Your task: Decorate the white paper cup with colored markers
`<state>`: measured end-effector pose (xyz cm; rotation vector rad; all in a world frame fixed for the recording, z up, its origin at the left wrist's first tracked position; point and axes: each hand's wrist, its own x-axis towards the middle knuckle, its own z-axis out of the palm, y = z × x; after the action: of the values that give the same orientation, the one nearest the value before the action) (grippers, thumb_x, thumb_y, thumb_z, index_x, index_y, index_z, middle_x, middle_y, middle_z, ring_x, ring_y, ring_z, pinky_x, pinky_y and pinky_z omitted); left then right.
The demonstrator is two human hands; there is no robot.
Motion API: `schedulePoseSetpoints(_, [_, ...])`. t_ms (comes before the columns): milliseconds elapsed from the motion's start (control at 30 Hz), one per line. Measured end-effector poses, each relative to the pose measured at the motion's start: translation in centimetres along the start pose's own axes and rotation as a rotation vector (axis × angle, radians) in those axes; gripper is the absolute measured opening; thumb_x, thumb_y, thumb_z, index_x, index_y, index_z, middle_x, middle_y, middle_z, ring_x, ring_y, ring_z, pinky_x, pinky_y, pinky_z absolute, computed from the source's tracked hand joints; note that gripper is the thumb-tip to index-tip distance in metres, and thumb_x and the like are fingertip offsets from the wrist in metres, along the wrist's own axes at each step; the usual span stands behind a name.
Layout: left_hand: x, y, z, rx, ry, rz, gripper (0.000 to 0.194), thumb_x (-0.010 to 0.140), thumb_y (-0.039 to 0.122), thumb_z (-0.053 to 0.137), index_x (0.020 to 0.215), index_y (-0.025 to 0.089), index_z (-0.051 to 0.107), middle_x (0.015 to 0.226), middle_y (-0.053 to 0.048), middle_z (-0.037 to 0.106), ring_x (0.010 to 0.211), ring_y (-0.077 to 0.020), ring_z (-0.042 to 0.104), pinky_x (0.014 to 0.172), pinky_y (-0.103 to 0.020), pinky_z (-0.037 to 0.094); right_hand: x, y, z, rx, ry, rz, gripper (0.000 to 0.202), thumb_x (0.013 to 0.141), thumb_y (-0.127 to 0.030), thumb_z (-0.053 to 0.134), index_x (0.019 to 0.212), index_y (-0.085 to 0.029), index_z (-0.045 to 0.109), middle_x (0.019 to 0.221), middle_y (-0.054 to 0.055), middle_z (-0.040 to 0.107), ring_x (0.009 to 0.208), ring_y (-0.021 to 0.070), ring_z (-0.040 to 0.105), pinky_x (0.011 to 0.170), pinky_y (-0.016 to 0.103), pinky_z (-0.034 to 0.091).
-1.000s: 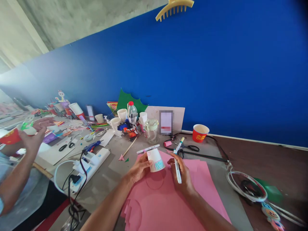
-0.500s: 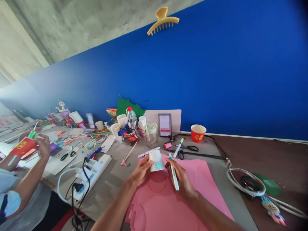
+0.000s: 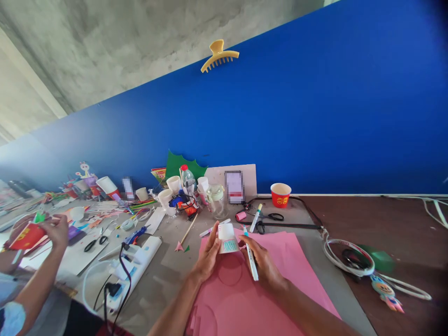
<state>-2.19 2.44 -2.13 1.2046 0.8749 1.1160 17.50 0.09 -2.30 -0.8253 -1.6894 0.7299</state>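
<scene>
A white paper cup (image 3: 227, 232), held upside down, has a teal cross-hatched patch near its lower rim and pink marks at its upper left. My left hand (image 3: 209, 252) is closed around the cup's left side. In my right hand (image 3: 262, 261) is a white marker pen (image 3: 251, 257), its teal tip pointing up and away from me, close to the cup's right side but apart from it. Both hands are above pink paper sheets (image 3: 280, 298), which lie stacked on the grey table.
A power strip (image 3: 136, 270) with cables lies to the left. Ahead stand a glass jar (image 3: 216, 200), a phone (image 3: 234, 186) and a red paper bowl (image 3: 280, 195). Another marker (image 3: 256, 218) and scissors (image 3: 275, 216) lie beyond the paper. A co-worker's hand (image 3: 56, 231) holds a red carton.
The cup has turned in my left hand, so the teal patch faces me more squarely. My view has shifted slightly. The co-worker's red carton has moved lower and left.
</scene>
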Motion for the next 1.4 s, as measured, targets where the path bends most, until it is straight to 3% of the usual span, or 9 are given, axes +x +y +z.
schedulePoseSetpoints(133, [-0.5,1.0,0.4,-0.024,-0.144,-0.028,0.108,0.063,0.065,0.077,0.151,0.032,0.026,0.159,-0.009,0.03,0.142,-0.0343,0.033,0.114,-0.046,0.031,-0.2,-0.1,-0.2,-0.019,-0.017,0.016,0.042,0.088,-0.018,0.047,0.13,-0.02,0.053,0.11,0.011,0.069,0.074,0.0184,0.068,0.071,0.029,0.056])
schedulePoseSetpoints(233, [-0.9,1.6,0.7,0.072,-0.223,-0.039,0.123,0.054,0.057,0.086,0.153,0.03,0.019,0.153,-0.013,0.037,0.131,-0.0359,0.045,0.111,-0.047,0.034,-0.1,-0.3,-0.3,-0.037,-0.012,0.02,0.042,0.087,-0.018,0.048,0.128,-0.021,0.054,0.102,0.009,0.07,0.073,0.0189,0.066,0.074,0.031,0.056])
schedulePoseSetpoints(367, [-0.7,1.2,1.1,0.268,-0.131,0.005,0.108,0.065,0.034,0.083,0.152,0.03,0.019,0.144,-0.013,0.046,0.127,-0.0334,0.048,0.106,-0.046,0.041,0.2,-0.6,-0.4,-0.015,-0.035,0.084,0.043,0.084,-0.015,0.048,0.126,-0.02,0.055,0.078,0.002,0.067,0.056,0.0153,0.057,0.07,0.03,0.055])
schedulePoseSetpoints(433, [-0.6,0.5,1.3,0.372,-0.017,0.105,0.102,0.065,0.021,0.078,0.149,0.029,0.021,0.144,-0.012,0.044,0.131,-0.0328,0.043,0.107,-0.046,0.04,0.3,-0.6,-0.5,0.013,-0.045,0.097,0.043,0.083,-0.014,0.048,0.125,-0.02,0.055,0.075,0.001,0.066,0.055,0.0148,0.056,0.066,0.028,0.054])
schedulePoseSetpoints(533, [-0.6,-0.3,1.3,0.456,0.041,0.22,0.083,0.07,0.013,0.067,0.142,0.026,0.029,0.134,-0.011,0.05,0.126,-0.0303,0.048,0.107,-0.047,0.04,0.2,-0.5,-0.5,0.048,-0.034,0.094,0.041,0.086,-0.016,0.047,0.126,-0.02,0.055,0.079,0.002,0.067,0.058,0.015,0.06,0.059,0.026,0.052])
schedulePoseSetpoints(767, [-1.1,0.2,1.5,0.514,0.1,0.21,0.085,0.068,0.017,0.073,0.141,0.025,0.029,0.151,-0.017,0.03,0.126,-0.0325,0.049,0.103,-0.046,0.043,-0.2,0.5,0.0,0.015,0.17,0.065,0.029,0.093,-0.025,0.049,0.119,-0.022,0.06,0.096,0.008,0.071,0.084,0.0206,0.069,0.077,0.031,0.057])
schedulePoseSetpoints(967, [-0.8,0.3,1.3,0.616,0.033,0.246,0.075,0.068,0.024,0.077,0.133,0.024,0.041,0.134,-0.014,0.052,0.122,-0.0309,0.053,0.105,-0.047,0.041,-0.3,-0.4,-0.1,0.037,0.272,0.049,0.03,0.094,-0.04,0.052,0.114,-0.021,0.066,0.078,0.005,0.068,0.067,0.0177,0.065,0.067,0.029,0.056])
schedulePoseSetpoints(1233, [-0.5,-0.6,-0.1,0.819,0.034,0.181,0.101,0.063,0.035,0.083,0.148,0.027,0.028,0.154,-0.015,0.035,0.142,-0.0386,0.031,0.117,-0.057,0.025,0.0,-1.8,0.0,0.298,0.338,0.268,0.042,0.091,-0.057,0.052,0.079,-0.019,0.067,0.058,0.0,0.054,0.053,0.0142,0.051,0.048,0.025,0.046])
schedulePoseSetpoints(1400, [-0.4,-1.5,-0.9,0.849,0.042,0.176,0.097,0.064,0.039,0.083,0.146,0.023,0.033,0.149,-0.016,0.042,0.14,-0.0381,0.035,0.117,-0.057,0.024,0.1,-2.1,0.4,0.395,0.318,0.345,0.036,0.088,-0.053,0.059,0.077,-0.019,0.064,0.058,-0.001,0.054,0.053,0.0126,0.05,0.046,0.023,0.041])
